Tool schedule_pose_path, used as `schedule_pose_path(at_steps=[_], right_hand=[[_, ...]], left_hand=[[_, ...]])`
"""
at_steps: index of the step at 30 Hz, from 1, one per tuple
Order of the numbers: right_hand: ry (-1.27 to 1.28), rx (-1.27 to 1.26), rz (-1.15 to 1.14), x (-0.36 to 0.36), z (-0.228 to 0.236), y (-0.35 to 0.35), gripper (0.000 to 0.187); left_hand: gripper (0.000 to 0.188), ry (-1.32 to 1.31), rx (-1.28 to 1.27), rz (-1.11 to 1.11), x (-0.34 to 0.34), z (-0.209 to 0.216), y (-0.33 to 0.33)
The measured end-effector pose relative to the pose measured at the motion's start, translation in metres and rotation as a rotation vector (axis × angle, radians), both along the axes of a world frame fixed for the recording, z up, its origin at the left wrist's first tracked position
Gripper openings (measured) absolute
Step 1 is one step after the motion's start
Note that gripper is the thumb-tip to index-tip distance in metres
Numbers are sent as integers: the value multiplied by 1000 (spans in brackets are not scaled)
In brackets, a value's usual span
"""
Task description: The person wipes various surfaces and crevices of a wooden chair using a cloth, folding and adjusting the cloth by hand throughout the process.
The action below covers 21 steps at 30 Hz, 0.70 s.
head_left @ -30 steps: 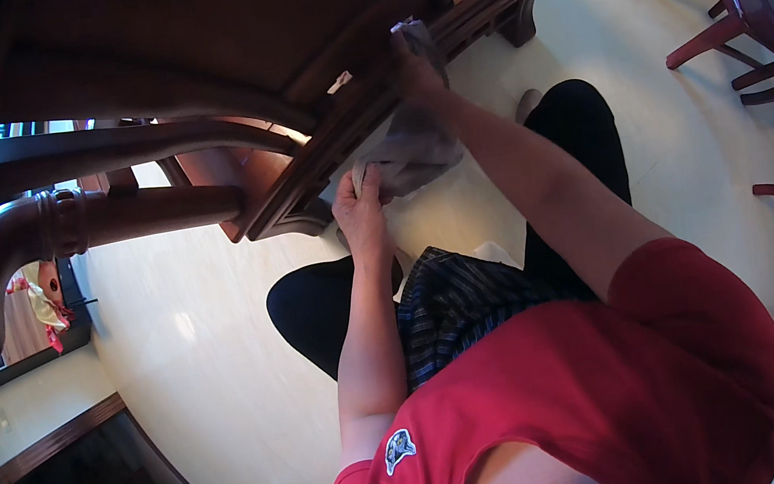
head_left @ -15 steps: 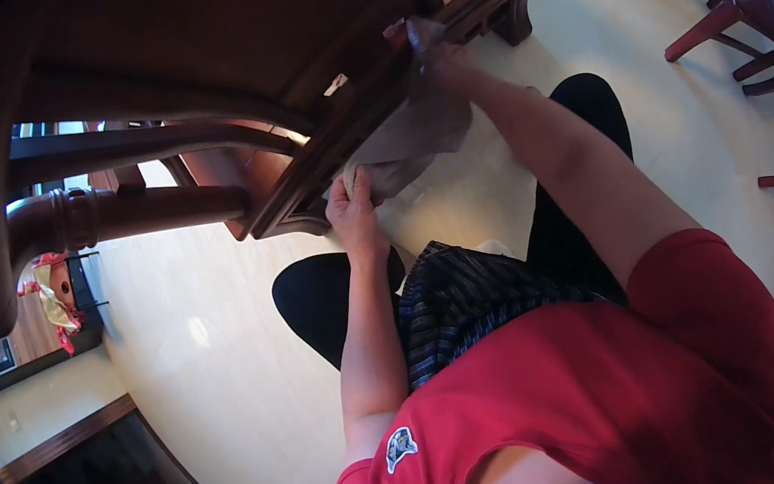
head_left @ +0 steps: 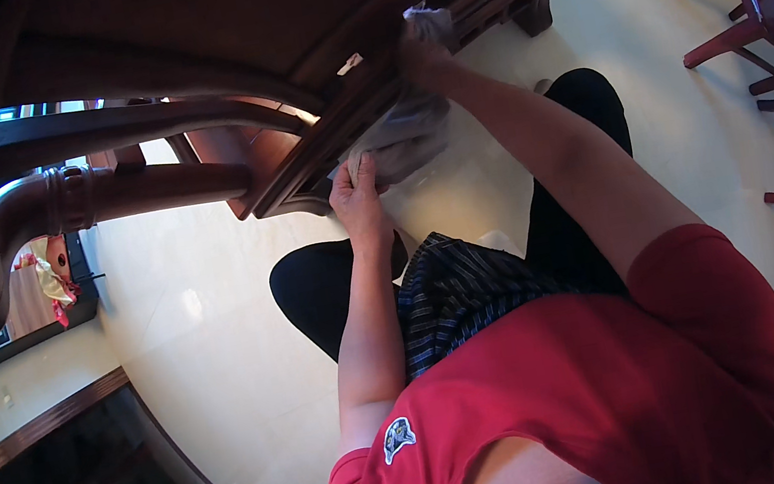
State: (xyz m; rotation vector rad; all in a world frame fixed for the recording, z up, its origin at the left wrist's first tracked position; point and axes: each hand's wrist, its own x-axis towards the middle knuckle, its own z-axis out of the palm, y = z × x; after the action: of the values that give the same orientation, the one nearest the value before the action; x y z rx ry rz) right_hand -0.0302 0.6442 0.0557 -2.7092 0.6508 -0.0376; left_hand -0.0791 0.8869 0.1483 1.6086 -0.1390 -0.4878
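A greyish-beige cloth [head_left: 406, 138] hangs between my two hands in front of a dark reddish-brown wooden seat [head_left: 298, 190] with a carved lower rail. My left hand [head_left: 360, 198] pinches one edge of it near the corner foot of the seat, thumb on top. Farther up and to the right, my right hand [head_left: 426, 61] is closed on a bunched part of the cloth, against the seat's lower frame. Some of its fingers are hidden by the hand itself and the cloth.
A thick curved armrest [head_left: 136, 191] juts out at the left. Red-brown chairs [head_left: 729, 36] stand along the right side on the pale glossy floor [head_left: 176, 316]. A dark framed panel [head_left: 111, 478] is at the lower left. My knees in black trousers [head_left: 318, 288] are bent beside the seat.
My right hand has moved left along the seat's lower frame with the cloth. The hanging part of the cloth has swung and folded. My left hand keeps its grip; the view has shifted slightly.
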Motion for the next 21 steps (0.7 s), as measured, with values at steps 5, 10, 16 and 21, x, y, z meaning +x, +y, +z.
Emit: schedule_pose_path(at_steps=[5,10,16,21], right_hand=[[-122,55,-20,14,-23,5,72],[-278,542,-115,11,9,57,73],[-762,1185,-139,-7,0,21,41],[-724,2242,-126,-45,36,-3,24]], left_hand=[[18,22,-41,52,3,11,-14],[16,7,-85,155,12,8,18],[15,81,-342,199,24,6,8],[37,-120,-16,180,31,10,-11]])
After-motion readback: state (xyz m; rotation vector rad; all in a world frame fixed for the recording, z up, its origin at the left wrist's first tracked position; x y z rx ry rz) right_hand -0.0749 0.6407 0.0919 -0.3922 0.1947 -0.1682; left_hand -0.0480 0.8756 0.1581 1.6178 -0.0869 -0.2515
